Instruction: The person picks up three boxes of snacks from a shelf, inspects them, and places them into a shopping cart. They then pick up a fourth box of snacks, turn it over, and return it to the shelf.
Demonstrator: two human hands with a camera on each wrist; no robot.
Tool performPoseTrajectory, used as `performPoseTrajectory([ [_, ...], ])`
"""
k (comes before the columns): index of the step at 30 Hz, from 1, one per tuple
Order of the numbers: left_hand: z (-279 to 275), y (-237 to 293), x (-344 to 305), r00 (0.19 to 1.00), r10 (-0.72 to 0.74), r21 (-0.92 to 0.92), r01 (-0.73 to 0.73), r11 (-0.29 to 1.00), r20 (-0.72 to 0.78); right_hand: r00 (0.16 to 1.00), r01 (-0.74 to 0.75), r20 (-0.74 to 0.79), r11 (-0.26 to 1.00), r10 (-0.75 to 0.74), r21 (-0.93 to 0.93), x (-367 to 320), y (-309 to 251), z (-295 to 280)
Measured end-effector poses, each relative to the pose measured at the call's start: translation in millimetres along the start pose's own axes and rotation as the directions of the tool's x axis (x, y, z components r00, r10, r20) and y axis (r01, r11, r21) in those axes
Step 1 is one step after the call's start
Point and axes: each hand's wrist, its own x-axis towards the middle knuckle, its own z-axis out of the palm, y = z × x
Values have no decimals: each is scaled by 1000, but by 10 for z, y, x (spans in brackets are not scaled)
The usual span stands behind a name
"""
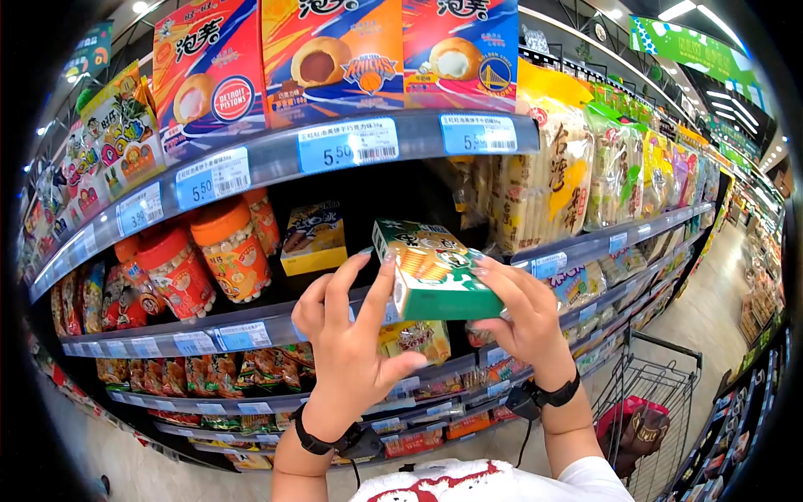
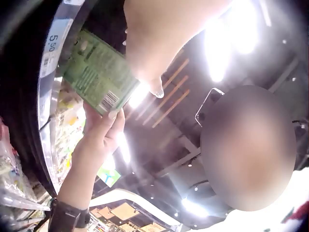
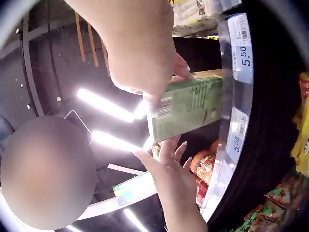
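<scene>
One box (image 1: pixel 431 272), left hand (image 1: pixel 347 343), right hand (image 1: pixel 519 314) gripping

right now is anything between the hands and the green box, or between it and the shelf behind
Nothing visible. Both the left hand and right hand hold the green box, and the dark shelf opening behind it looks free; a yellow box sits further left.

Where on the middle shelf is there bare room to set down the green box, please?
The one bare patch is the dark gap on the middle shelf between the yellow box and the pale snack packs, behind the green box. Beyond the yellow box, orange-lidded jars stand crowded together.
</scene>
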Motion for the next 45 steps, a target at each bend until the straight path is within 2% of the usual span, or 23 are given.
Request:
performPoseTrajectory([
  [9,255,-315,289,996,-89,201,91,975,-15,985,-74,157,997,77,-27,321,337,392],
  [17,392,-522,423,989,-134,282,113,953,56,935,-236,277,971,220,25,450,490,667],
  [24,461,-534,440,979,-179,371,133,919,94,915,-330,285,936,285,121,485,540,734],
  [32,494,-582,478,956,-223,360,143,922,192,858,-471,310,867,409,161,491,608,787],
  [36,488,-575,482,938,-248,404,135,905,241,855,-463,340,872,392,158,486,644,811],
  [45,476,-567,501,934,-248,378,140,915,255,840,-469,390,866,377,172,513,665,812],
])
